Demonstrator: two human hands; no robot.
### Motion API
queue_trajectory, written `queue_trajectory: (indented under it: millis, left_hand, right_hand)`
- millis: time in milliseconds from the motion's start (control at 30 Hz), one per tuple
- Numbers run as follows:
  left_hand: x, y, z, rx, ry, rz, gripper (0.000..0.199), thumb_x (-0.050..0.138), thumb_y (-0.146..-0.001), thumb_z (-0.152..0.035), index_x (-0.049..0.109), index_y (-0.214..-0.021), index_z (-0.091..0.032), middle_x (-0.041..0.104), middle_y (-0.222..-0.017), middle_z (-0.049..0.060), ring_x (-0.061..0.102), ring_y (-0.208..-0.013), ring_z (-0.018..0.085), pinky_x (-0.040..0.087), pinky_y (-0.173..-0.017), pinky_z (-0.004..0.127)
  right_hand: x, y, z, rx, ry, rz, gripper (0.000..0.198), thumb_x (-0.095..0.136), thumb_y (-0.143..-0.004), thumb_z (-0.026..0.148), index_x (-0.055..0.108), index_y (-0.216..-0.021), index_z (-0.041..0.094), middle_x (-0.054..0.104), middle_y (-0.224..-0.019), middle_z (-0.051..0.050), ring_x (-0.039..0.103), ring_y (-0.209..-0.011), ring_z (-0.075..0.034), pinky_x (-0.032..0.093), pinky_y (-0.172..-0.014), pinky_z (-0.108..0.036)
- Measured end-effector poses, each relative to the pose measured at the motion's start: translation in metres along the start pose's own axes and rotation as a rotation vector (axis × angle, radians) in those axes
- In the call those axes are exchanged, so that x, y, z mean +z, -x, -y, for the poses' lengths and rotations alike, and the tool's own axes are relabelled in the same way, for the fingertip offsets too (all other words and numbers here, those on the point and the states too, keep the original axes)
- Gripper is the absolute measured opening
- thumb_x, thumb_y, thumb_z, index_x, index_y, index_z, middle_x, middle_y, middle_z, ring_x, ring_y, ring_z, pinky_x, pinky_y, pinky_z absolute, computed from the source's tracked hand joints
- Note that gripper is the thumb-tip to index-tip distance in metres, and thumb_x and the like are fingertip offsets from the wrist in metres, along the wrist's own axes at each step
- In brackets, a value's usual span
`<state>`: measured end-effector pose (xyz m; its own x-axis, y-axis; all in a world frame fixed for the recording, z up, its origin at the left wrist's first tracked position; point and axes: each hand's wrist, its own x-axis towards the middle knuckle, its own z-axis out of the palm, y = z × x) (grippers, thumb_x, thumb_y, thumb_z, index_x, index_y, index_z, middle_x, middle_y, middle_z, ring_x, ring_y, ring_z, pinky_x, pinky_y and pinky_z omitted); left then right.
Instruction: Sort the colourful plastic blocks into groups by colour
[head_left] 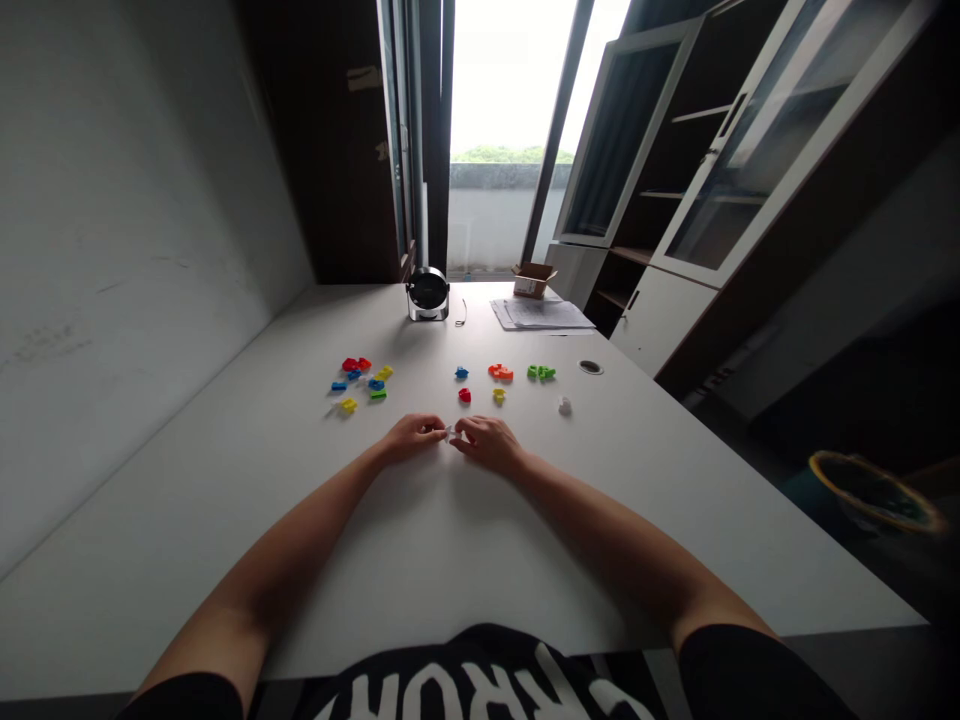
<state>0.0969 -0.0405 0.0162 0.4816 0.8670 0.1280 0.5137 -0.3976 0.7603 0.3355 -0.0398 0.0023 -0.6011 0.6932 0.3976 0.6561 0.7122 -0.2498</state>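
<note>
Far left on the white table (187, 520), here's a loose cluster of coloured pieces (376, 384): red at the back, blue and green in the middle, yellow at front and back. Next, the left hand (416, 437), fingertips pinching the left end of a small white piece (453, 433); behind it, well apart, stands a black round device (428, 292). That white piece sits right between the 2 hands, just above or on the tabletop, I can't tell which, its shape mostly hidden. Beyond it, a blue piece (461, 372) with a red piece (465, 396) in front. Now the right hand (487, 442), fingers closed on the other end! Past it, a yellow piece (499, 396) before orange pieces (500, 372), then green pieces (541, 372), and rightmost a lone white lump (565, 406).
</note>
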Motion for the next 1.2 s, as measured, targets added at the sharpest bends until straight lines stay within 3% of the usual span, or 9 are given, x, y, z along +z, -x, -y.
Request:
queue_trajectory:
  millis: [533, 800, 967, 1067, 1200]
  left_hand:
    - [0.001, -0.001, 0.001, -0.028, -0.034, -0.03, 0.031, 0.054, -0.09, -0.044, 0.072, -0.088, -0.019, 0.068, -0.08, 0.0, 0.057, -0.075, 0.016, 0.041, -0.067, 0.025]
    - [0.002, -0.002, 0.001, -0.031, -0.041, -0.047, 0.03, 0.052, -0.09, -0.04, 0.074, -0.093, -0.02, 0.071, -0.083, 0.001, 0.06, -0.077, 0.017, 0.044, -0.07, 0.025]
    - [0.004, -0.003, 0.004, -0.027, -0.036, -0.041, 0.03, 0.055, -0.089, -0.039, 0.075, -0.101, -0.02, 0.072, -0.086, 0.001, 0.061, -0.076, 0.017, 0.045, -0.071, 0.025]
    - [0.004, -0.003, 0.006, -0.026, -0.045, -0.039, 0.029, 0.055, -0.089, -0.039, 0.074, -0.101, -0.02, 0.072, -0.085, 0.001, 0.06, -0.076, 0.016, 0.044, -0.07, 0.025]
    - [0.003, -0.003, 0.005, -0.015, -0.058, -0.027, 0.029, 0.055, -0.09, -0.04, 0.074, -0.1, -0.02, 0.071, -0.087, 0.002, 0.06, -0.077, 0.016, 0.044, -0.071, 0.025]
  right_hand:
    - [0.003, 0.001, -0.001, -0.032, -0.035, -0.044, 0.015, 0.066, -0.094, 0.035, 0.064, -0.1, 0.022, 0.068, -0.082, 0.0, 0.058, -0.071, -0.014, 0.034, -0.066, -0.025]
    - [-0.003, -0.001, -0.006, 0.042, -0.006, -0.001, 0.012, 0.064, -0.092, 0.034, 0.063, -0.093, 0.022, 0.068, -0.08, 0.0, 0.058, -0.071, -0.014, 0.032, -0.064, -0.025]
    - [-0.022, -0.003, -0.028, 0.206, 0.067, -0.011, 0.013, 0.058, -0.094, 0.034, 0.063, -0.095, 0.022, 0.069, -0.083, -0.001, 0.058, -0.069, -0.015, 0.03, -0.061, -0.025]
    - [-0.039, 0.0, -0.054, 0.418, 0.163, -0.026, 0.016, 0.054, -0.095, 0.034, 0.064, -0.094, 0.021, 0.069, -0.083, -0.004, 0.056, -0.067, -0.017, 0.032, -0.062, -0.027]
    - [-0.06, 0.01, -0.094, 0.652, 0.334, -0.126, 0.021, 0.053, -0.095, 0.035, 0.066, -0.095, 0.019, 0.068, -0.096, -0.011, 0.059, -0.087, -0.024, 0.039, -0.071, -0.031]
